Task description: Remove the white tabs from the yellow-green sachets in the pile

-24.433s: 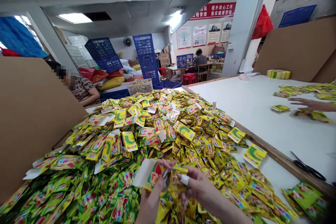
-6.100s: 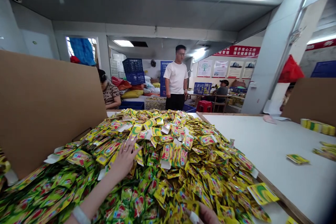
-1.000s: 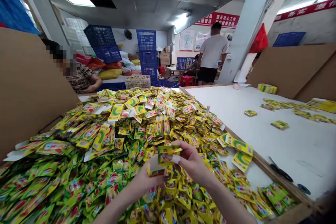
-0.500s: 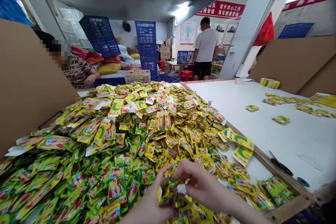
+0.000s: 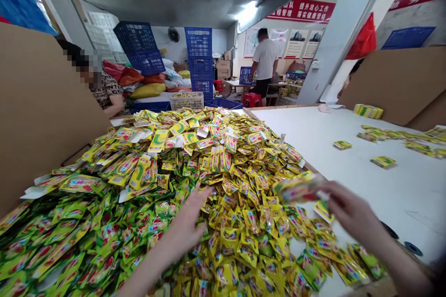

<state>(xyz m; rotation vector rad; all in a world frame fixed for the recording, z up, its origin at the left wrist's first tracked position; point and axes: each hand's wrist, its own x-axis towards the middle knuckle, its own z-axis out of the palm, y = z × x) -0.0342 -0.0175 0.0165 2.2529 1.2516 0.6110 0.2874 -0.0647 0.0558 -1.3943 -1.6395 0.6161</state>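
Note:
My right hand is over the right side of the heap and grips one end of a small yellow candy box, smeared by motion. My left hand reaches over the middle of the heap with its fingers stretched out and holds nothing; whether its fingertips touch the packets I cannot tell. Below and around it lie loose green candy packets on the left and yellow candy packets on the right. Flat and open printed boxes cover the heap's far part.
A wooden rail divides the heap from a white tabletop. Dark scissors, partly hidden by my right arm, lie near a tape roll. Cardboard stands at left. A person sits behind it; another stands farther back.
My hands have parted from the small box they held together low in the middle. The left has moved forward and left, the right to the right with a box. The view has shifted slightly.

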